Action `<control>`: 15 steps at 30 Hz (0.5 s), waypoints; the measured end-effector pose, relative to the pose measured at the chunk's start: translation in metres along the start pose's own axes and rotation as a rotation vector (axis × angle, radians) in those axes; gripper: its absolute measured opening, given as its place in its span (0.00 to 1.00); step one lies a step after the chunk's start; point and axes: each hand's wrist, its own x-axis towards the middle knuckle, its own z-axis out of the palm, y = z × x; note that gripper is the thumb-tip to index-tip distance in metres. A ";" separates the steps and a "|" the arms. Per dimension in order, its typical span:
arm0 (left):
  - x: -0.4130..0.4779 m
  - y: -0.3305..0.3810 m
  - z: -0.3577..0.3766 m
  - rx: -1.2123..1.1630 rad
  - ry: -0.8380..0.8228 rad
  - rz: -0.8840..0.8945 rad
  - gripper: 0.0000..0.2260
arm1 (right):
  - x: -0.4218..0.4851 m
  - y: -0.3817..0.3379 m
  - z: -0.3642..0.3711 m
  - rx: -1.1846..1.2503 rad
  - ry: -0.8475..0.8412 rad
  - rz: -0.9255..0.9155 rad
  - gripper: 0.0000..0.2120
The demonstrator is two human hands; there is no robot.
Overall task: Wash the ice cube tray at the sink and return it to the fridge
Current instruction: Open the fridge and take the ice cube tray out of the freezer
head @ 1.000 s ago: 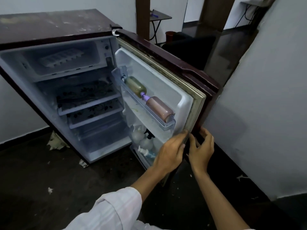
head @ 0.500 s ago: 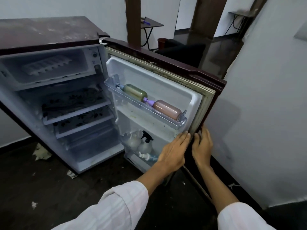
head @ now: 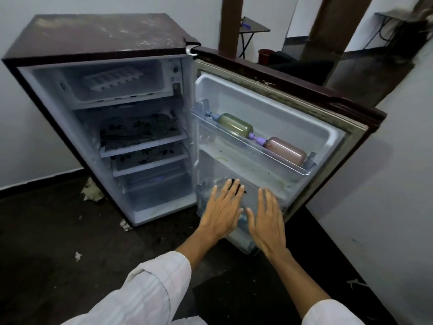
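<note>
On the dark littered floor [head: 46, 231] stands an open maroon mini fridge [head: 105, 36]; the white plastic ice cube tray [head: 112, 79] lies in its freezer compartment. We hold our left hand [head: 220, 214] and right hand [head: 267, 224] flat, fingers straight, before the door [head: 269, 109].

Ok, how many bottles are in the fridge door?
2, both lying in the upper door shelf: green bottle left, brown bottle right. More may hide behind left hand and right hand.

A green bottle [head: 235, 125] and a pinkish bottle [head: 286, 151] lie on their sides, end to end. Crumpled paper [head: 92, 192] sits on the dark floor [head: 46, 231] at left. Far back, a folding table [head: 256, 26] stands beside a wooden post [head: 230, 22], a dark red bin [head: 264, 56] near it.
</note>
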 end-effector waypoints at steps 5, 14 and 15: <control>-0.015 -0.057 -0.008 0.023 -0.053 -0.167 0.30 | 0.021 -0.053 0.019 -0.038 -0.171 -0.104 0.36; -0.028 -0.184 -0.044 0.023 0.046 -0.380 0.29 | 0.080 -0.166 0.051 -0.077 -0.201 -0.316 0.36; -0.028 -0.200 -0.049 0.032 0.054 -0.399 0.29 | 0.088 -0.180 0.054 -0.076 -0.197 -0.325 0.36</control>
